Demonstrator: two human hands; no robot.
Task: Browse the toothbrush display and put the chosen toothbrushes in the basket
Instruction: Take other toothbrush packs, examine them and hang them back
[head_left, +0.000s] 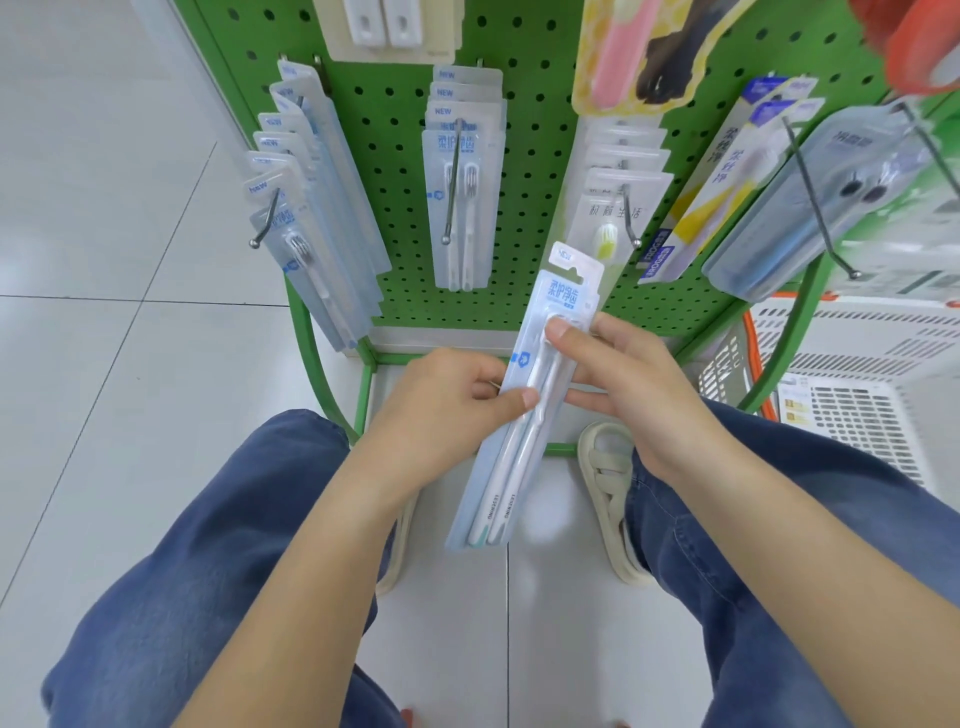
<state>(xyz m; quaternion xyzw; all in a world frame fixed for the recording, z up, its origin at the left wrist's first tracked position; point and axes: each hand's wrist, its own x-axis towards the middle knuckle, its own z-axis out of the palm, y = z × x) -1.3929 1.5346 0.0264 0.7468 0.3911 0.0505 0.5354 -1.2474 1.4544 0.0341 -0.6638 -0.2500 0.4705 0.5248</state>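
Both hands hold a two-brush toothbrush pack (524, 405) in front of the green pegboard display (524, 171). The left hand (447, 400) pinches its left edge; the right hand (623, 384) grips its right side, thumb pressed on the front. The white basket (857, 353) sits on the floor to the right.

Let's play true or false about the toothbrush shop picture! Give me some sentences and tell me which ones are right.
1. Both hands hold one toothbrush pack. True: the left hand and right hand both pinch it.
2. The pack holds two toothbrushes. True.
3. The display board is red. False: it is green.
4. The pack is already in the basket. False: it is in the hands, and the basket sits on the floor to the right.
5. The person wears jeans. True.
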